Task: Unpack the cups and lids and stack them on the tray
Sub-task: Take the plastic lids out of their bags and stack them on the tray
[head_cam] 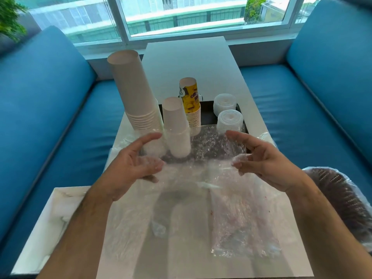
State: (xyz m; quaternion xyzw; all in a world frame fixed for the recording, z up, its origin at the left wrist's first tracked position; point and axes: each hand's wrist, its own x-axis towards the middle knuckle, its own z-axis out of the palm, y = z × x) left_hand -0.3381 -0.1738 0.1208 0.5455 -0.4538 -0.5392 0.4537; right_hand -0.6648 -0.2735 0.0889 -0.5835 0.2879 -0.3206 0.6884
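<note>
A black tray (207, 112) on the white table carries a tall stack of white cups (132, 93), a shorter white cup stack (177, 127) and a stack of yellow printed cups (191, 101). All three stand upside down. Two stacks of clear lids (224, 105) (230, 121) stand on the tray's right side. A clear plastic bag (197, 166) is stretched just in front of the short white stack. My left hand (136, 166) grips its left end with curled fingers. My right hand (259, 160) pinches its right end.
More crumpled clear wrapping (243, 228) lies on the near part of the table (187, 57). A plastic-wrapped pack of brown items (346, 204) sits at the right edge. A white marble-look board (50, 218) is at the near left. Blue sofas (50, 117) flank the table.
</note>
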